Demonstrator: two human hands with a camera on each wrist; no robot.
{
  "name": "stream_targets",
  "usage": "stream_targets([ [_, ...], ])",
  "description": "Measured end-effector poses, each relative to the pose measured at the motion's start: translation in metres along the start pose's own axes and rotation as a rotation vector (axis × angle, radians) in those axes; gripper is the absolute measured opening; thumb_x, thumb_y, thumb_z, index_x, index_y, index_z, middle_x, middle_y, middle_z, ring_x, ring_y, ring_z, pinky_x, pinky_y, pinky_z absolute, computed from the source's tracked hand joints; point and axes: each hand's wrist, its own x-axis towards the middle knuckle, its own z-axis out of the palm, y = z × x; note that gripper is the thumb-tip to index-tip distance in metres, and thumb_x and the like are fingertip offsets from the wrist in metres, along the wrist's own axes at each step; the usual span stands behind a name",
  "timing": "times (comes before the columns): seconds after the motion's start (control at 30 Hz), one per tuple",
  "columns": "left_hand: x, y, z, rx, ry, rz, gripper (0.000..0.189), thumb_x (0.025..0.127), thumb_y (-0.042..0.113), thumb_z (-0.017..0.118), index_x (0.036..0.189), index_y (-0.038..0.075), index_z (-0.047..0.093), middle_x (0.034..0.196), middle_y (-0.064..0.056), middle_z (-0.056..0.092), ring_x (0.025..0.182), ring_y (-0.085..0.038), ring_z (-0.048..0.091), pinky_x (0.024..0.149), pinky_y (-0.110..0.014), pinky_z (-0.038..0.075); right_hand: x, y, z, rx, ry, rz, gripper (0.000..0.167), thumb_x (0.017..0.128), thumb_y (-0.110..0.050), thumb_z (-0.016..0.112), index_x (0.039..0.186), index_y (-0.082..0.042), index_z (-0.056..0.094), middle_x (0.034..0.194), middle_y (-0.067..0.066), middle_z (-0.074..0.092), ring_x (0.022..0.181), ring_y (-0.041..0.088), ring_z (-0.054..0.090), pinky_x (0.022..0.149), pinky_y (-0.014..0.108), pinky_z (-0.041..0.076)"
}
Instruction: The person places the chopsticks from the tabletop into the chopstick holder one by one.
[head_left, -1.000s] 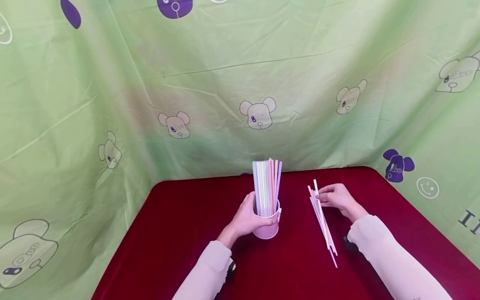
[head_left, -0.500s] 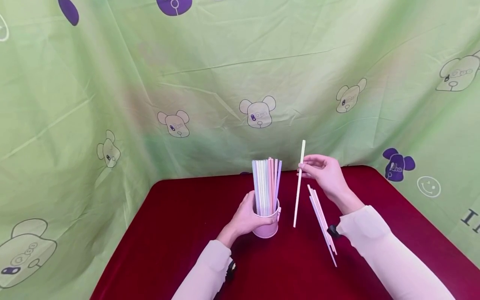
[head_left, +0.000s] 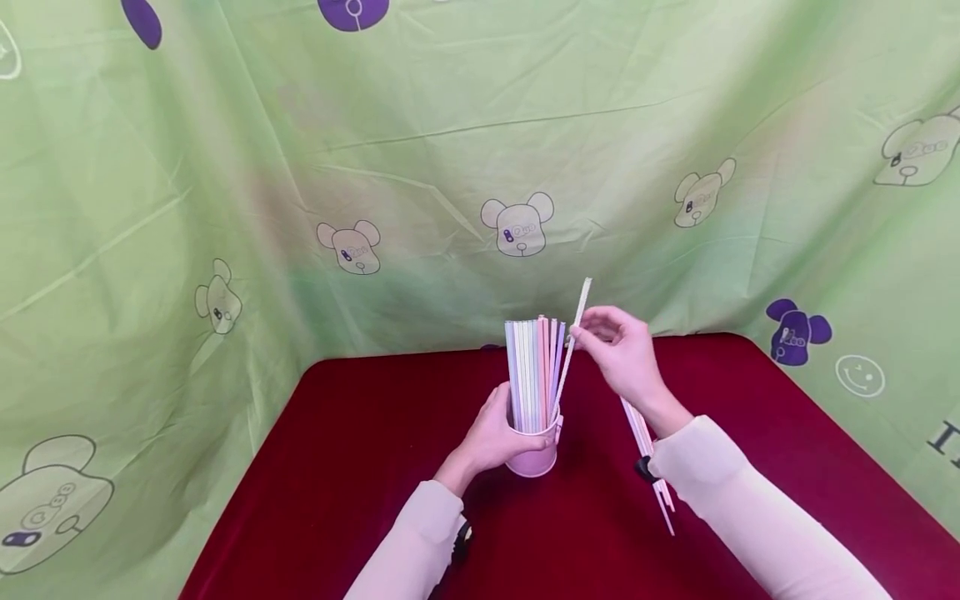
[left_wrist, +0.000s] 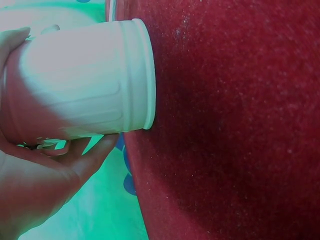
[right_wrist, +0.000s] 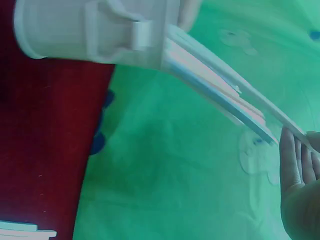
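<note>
A small pale pink bucket (head_left: 531,463) stands upright on the table, filled with a bundle of pastel straws (head_left: 527,375). My left hand (head_left: 491,433) grips it around its side, thumb across the front; the left wrist view shows the ribbed bucket wall (left_wrist: 85,80) between thumb and fingers. To the right, my right hand (head_left: 626,354) pinches a whitish straw (head_left: 583,302) near its upper part. This straw leans right, its lower end at the bucket's rim beside the bundle. In the right wrist view the held straw (right_wrist: 250,92) runs down to the bucket mouth.
A few loose straws (head_left: 637,427) lie on the red cloth-covered table (head_left: 360,467) under my right wrist, partly hidden by the sleeve and a black wrist strap (head_left: 643,468). A green printed curtain (head_left: 420,308) hangs behind and along both sides.
My right hand has picked a whitish straw from the loose ones, raised it and carried it left to the bucket, tilting it. My left hand has stayed on the bucket.
</note>
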Motion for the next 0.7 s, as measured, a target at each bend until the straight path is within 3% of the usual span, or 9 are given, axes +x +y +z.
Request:
stream_targets([
  [0.1, -0.001, 0.000, 0.000, -0.008, 0.001, 0.002, 0.094, 0.068, 0.030, 0.093, 0.147, 0.014, 0.045, 0.132, -0.003, 0.053, 0.120, -0.018, 0.054, 0.107, -0.050, 0.047, -0.010, 0.011, 0.010, -0.110, -0.048, -0.042, 0.019, 0.089, 0.000, 0.077, 0.105, 0.007, 0.070, 0.091, 0.021, 0.073, 0.080, 0.012, 0.071, 0.073, 0.018, 0.058],
  [0.4, -0.003, 0.000, 0.000, -0.008, 0.002, 0.007, 0.096, 0.067, 0.027, 0.094, 0.147, 0.013, 0.044, 0.133, -0.006, 0.054, 0.119, -0.020, 0.055, 0.107, -0.048, 0.047, -0.033, 0.037, 0.027, -0.415, -0.198, -0.131, 0.013, 0.086, 0.003, 0.078, 0.098, 0.000, 0.075, 0.086, 0.006, 0.071, 0.076, 0.019, 0.069, 0.065, 0.027, 0.059],
  [0.7, -0.002, 0.002, -0.001, 0.004, 0.005, -0.002, 0.093, 0.067, 0.028, 0.094, 0.145, 0.013, 0.045, 0.130, -0.005, 0.054, 0.118, -0.019, 0.055, 0.105, -0.045, 0.048, -0.024, 0.030, 0.010, -0.505, -0.205, -0.104, 0.009, 0.090, -0.008, 0.075, 0.097, -0.001, 0.075, 0.088, 0.007, 0.073, 0.078, 0.020, 0.069, 0.072, 0.041, 0.060],
])
